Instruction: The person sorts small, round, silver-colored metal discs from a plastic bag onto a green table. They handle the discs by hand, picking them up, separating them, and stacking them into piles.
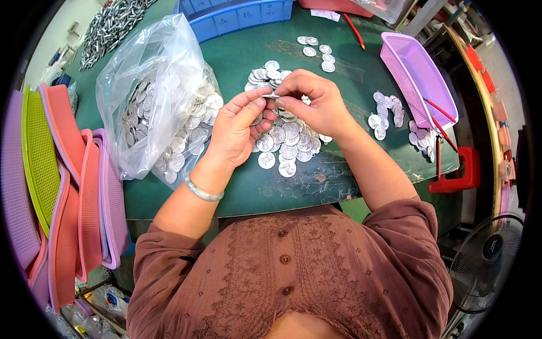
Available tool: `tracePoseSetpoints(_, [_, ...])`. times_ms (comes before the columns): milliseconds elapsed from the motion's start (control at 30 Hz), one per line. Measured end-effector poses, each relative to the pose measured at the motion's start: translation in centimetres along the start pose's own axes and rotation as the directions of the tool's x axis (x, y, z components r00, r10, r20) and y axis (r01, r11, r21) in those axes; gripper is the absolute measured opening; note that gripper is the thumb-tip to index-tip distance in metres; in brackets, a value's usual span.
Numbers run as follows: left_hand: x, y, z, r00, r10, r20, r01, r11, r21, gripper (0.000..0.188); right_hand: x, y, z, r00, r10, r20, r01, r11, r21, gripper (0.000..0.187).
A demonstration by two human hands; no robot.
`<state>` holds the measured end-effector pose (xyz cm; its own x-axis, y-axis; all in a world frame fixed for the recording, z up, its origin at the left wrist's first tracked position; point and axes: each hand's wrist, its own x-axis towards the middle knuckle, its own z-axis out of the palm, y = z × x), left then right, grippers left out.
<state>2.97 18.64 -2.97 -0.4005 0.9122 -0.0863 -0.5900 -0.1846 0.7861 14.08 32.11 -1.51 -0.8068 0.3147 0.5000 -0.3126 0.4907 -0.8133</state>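
Note:
Over a heap of silver round medals (289,138) on the green table, my two hands meet fingertip to fingertip. Between thumb and fingers, my left hand (237,124) pinches a silver medal (270,96), seen nearly edge-on. My right hand (316,104) has its thumb and forefinger closed on the same medal's right side; any small part there is hidden by the fingers. More medals lie just beyond the fingertips. To the left of my left hand, a clear plastic bag (164,62) stands open-sided with many medals in and around it.
Small groups of medals (385,110) lie at the right, near a purple basket (418,73) and red pens (443,133). A blue bin (240,20) stands at the far side. Stacked coloured baskets (68,164) crowd the left edge; a fan (488,254) stands lower right.

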Motion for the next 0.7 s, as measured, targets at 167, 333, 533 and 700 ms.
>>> tracePoseSetpoints(167, [-0.1, 0.2, 0.2, 0.999, -0.037, -0.007, 0.037, 0.999, -0.010, 0.020, 0.0, 0.2, -0.1, 0.942, 0.335, -0.025, -0.312, 0.900, 0.304, 0.010])
tracePoseSetpoints(333, [-0.3, 0.4, 0.2, 0.998, -0.070, -0.009, 0.070, 0.997, -0.027, 0.020, 0.2, -0.2, -0.4, 0.867, 0.498, 0.028, -0.452, 0.759, 0.468, 0.016])
tracePoseSetpoints(533, [-0.3, 0.4, 0.2, 0.998, -0.067, -0.001, 0.067, 0.998, 0.010, 0.017, 0.2, -0.2, -0.6, 0.823, 0.557, 0.114, -0.509, 0.632, 0.584, 0.014])
tracePoseSetpoints(700, [-0.4, 0.3, 0.4, 0.997, -0.070, -0.014, 0.070, 0.997, 0.036, 0.014, 0.2, -0.2, -0.6, 0.811, 0.569, 0.136, -0.527, 0.609, 0.593, 0.016])
